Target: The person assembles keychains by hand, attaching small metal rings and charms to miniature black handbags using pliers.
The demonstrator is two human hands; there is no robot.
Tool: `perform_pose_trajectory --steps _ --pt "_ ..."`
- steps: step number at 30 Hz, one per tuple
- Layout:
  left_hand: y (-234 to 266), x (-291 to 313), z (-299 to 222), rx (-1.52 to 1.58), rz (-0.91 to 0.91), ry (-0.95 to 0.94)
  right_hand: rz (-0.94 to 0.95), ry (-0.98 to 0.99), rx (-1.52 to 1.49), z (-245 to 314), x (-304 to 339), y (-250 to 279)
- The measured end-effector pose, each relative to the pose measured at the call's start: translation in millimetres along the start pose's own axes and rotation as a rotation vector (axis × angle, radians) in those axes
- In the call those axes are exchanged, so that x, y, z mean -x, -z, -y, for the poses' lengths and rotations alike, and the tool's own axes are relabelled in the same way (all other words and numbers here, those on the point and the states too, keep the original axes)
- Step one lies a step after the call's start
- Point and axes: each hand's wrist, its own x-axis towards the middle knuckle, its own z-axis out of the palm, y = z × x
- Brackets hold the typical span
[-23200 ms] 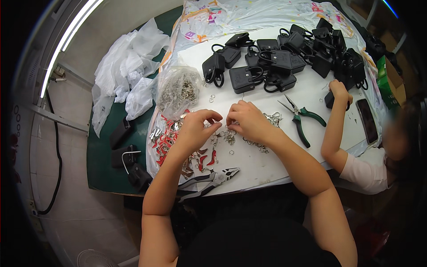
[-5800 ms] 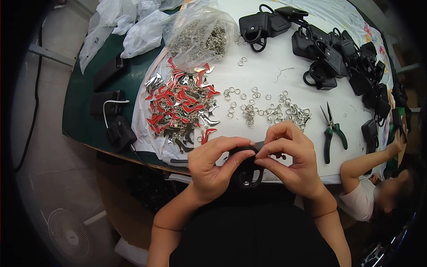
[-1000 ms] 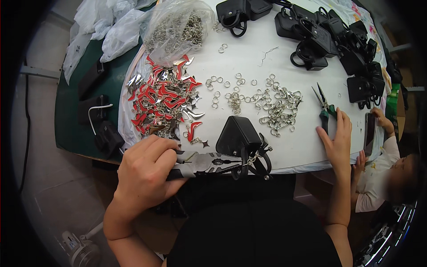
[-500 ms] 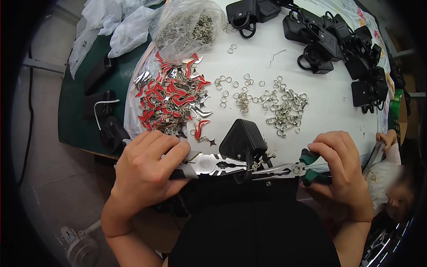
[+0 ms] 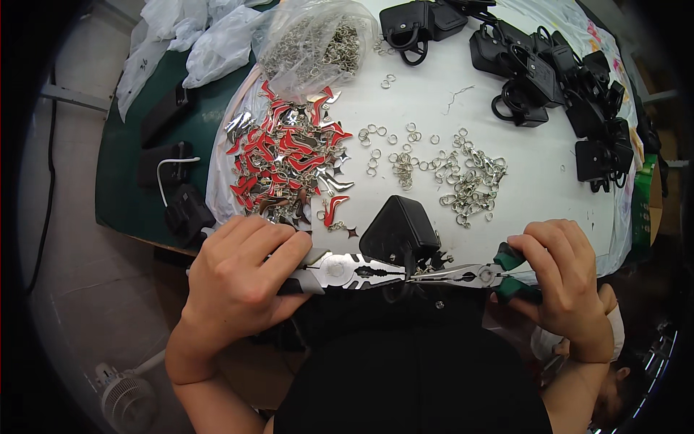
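Observation:
My left hand [image 5: 246,278] is closed round the grey-and-black grips of a pair of combination pliers [image 5: 340,270]. In my right hand [image 5: 562,282] are green-handled long-nose pliers [image 5: 466,275], their jaws pointing left. Both plier tips meet at the handle of a small black handbag [image 5: 397,230], which stands tilted at the table's near edge. A little metal hardware glints beside the tips; what the jaws grip there is too small to make out. Just left of the handbag lies a red high-heel-shoe charm [image 5: 333,211] with a dark star on its chain.
A heap of red and silver charms [image 5: 289,163] covers the table's left part. Metal rings and clasps [image 5: 473,177] lie scattered mid-table. Behind is a clear plastic bag of hardware [image 5: 318,50]. More black mini handbags [image 5: 535,76] are piled far right. Another person [image 5: 614,387] is at lower right.
The long-nose pliers' tips have moved up and left to meet the combination pliers at the handbag's handle, and their jaws look closer together. The person at right has shifted lower.

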Motion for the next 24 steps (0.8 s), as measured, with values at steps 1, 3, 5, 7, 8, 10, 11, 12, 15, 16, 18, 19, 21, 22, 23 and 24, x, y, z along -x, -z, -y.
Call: perform_pose_trajectory --steps 1,3,5,7,8,10,11,12,15,16,18,19,21,22,23,24 --pt "-0.9 0.4 -0.3 0.006 -0.021 -0.002 0.025 -0.009 -0.011 0.2 0.1 -0.1" --pt "-3.2 1.4 -0.8 0.002 -0.067 -0.009 0.015 -0.049 -0.074 1.6 3.2 -4.7" --pt "-6.4 2.7 -0.9 -0.017 -0.114 -0.018 0.013 -0.089 -0.149 3.8 6.4 -10.8" --pt "-7.2 3.2 0.2 -0.081 -0.136 -0.062 0.018 -0.132 -0.237 5.4 9.1 -16.7" --pt "-6.9 2.7 0.6 -0.113 -0.146 -0.084 0.017 -0.152 -0.261 6.1 11.2 -19.0" --pt "-6.4 2.3 0.9 -0.139 -0.163 -0.101 0.020 -0.188 -0.312 7.5 13.8 -23.4" --pt "-6.0 1.9 0.8 -0.152 -0.171 -0.110 0.030 -0.195 -0.322 7.5 14.0 -22.9" --pt "-5.6 1.8 0.4 -0.168 -0.177 -0.114 0.041 -0.201 -0.332 7.4 14.1 -22.1" --pt "-4.3 1.4 -0.7 -0.198 -0.187 -0.121 0.048 -0.204 -0.343 7.4 14.1 -21.0" --pt "-4.3 1.1 -0.6 -0.197 -0.187 -0.121 0.047 -0.203 -0.343 7.3 14.3 -20.5" --pt "-3.4 -0.7 -1.3 -0.183 -0.174 -0.115 0.027 -0.171 -0.299 4.6 13.9 -21.2" --pt "-1.7 -2.9 -2.7 -0.171 -0.160 -0.110 0.018 -0.156 -0.276 2.9 13.7 -20.8" --pt "1.3 -4.8 -5.1 -0.153 -0.138 -0.095 0.003 -0.124 -0.250 -0.1 13.0 -18.7" --pt "2.6 -4.7 -6.2 -0.147 -0.129 -0.085 -0.004 -0.105 -0.238 -1.2 12.1 -18.0" --pt "3.9 -4.8 -7.5 -0.141 -0.121 -0.076 0.001 -0.098 -0.224 -1.5 10.9 -16.6" --pt "5.2 -5.0 -9.3 -0.140 -0.118 -0.061 0.007 -0.091 -0.209 -1.1 9.5 -14.6"
